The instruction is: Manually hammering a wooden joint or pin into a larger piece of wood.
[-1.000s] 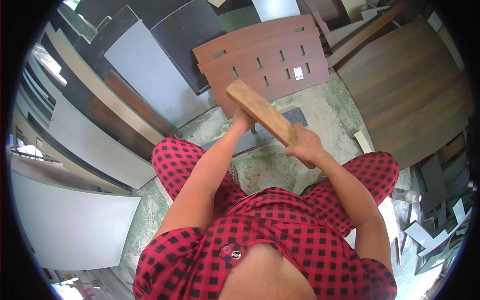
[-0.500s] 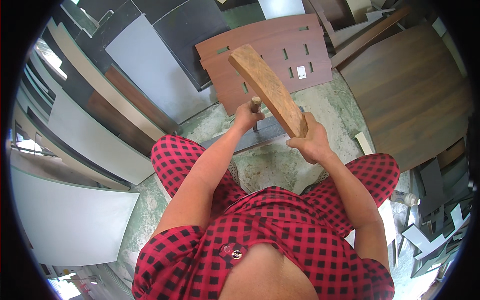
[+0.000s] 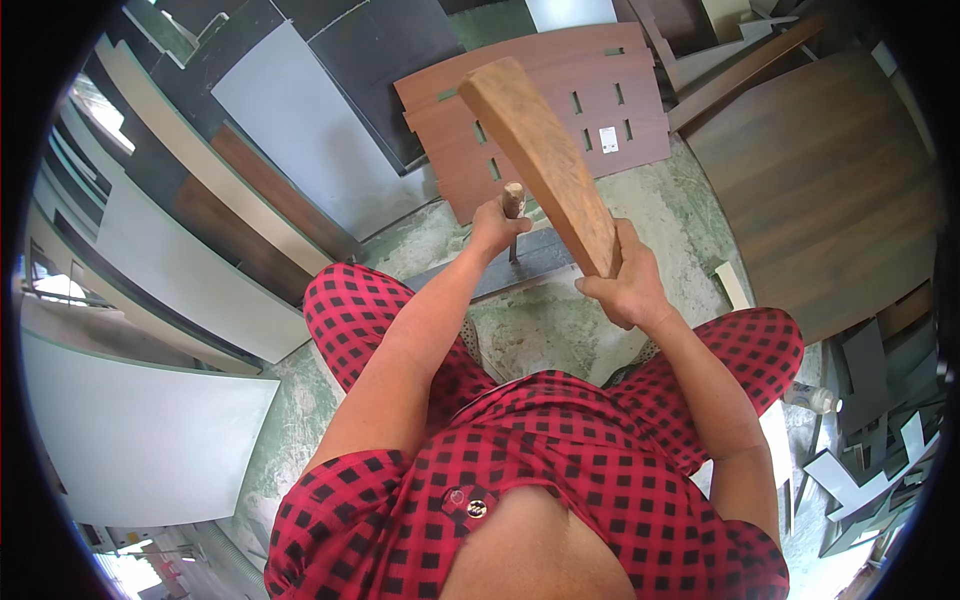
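Note:
My left hand point(image 3: 492, 228) is closed round the wooden handle of a chisel point(image 3: 514, 200), held upright. Its metal shank goes down to a dark grey board point(image 3: 490, 275) lying low in front of me, between my knees. In my right hand point(image 3: 632, 280) I grip the near end of a thick wooden block point(image 3: 545, 160). The block is raised, slanting up and to the left, with its far end above and beyond the chisel handle. A gap shows between block and handle.
A reddish-brown panel point(image 3: 560, 75) with slots leans beyond the board. Large panels point(image 3: 310, 110) stand along the left. A wide brown wood panel point(image 3: 820, 190) fills the right. Offcuts point(image 3: 860, 480) and a plastic bottle point(image 3: 815, 398) lie by my right knee.
The wooden block's far end has risen slightly, with my right hand still gripping it. My left hand and the chisel stay almost where they were.

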A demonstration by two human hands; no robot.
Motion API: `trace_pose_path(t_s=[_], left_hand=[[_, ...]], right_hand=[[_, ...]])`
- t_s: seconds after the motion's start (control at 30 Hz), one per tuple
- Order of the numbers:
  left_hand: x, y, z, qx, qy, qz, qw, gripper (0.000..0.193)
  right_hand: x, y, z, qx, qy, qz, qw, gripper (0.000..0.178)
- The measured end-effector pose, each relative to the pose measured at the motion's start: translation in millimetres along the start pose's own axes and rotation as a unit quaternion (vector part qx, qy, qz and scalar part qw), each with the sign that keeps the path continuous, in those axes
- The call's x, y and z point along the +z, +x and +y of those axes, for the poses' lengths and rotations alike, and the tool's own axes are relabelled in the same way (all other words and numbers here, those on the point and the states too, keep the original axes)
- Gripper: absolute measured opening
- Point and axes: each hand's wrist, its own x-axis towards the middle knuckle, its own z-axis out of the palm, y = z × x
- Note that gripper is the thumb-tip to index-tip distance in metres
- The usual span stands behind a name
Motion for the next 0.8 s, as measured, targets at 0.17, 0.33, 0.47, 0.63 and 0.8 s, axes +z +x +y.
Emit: trace_pose_path(t_s=[0.17, 0.33, 0.47, 0.63, 0.8], left_hand=[[3.5, 7.5, -10.5, 0.112, 0.162, 0.055, 0.979, 0.038], [-0.6, 3.3, 0.7, 0.007, 0.040, -0.003, 0.999, 0.044], [-4.2, 7.4, -8.7, -0.022, -0.007, 0.027, 0.999, 0.043], [-1.8, 6.2, -7.7, -0.033, -0.043, 0.019, 0.998, 0.043], [2.0, 1.9, -5.9, 0.030, -0.064, 0.016, 0.997, 0.041]], right_hand=[[15.4, 5.2, 15.1, 0.073, -0.208, -0.116, 0.968, 0.064], [-2.5, 5.1, 6.3, 0.110, -0.122, -0.109, 0.981, 0.066], [-7.1, 8.7, -1.1, 0.100, -0.083, -0.060, 0.990, 0.069], [-6.1, 9.0, 4.7, 0.110, -0.070, -0.051, 0.990, 0.072], [-5.0, 7.8, 5.1, 0.115, -0.072, -0.065, 0.989, 0.073]])
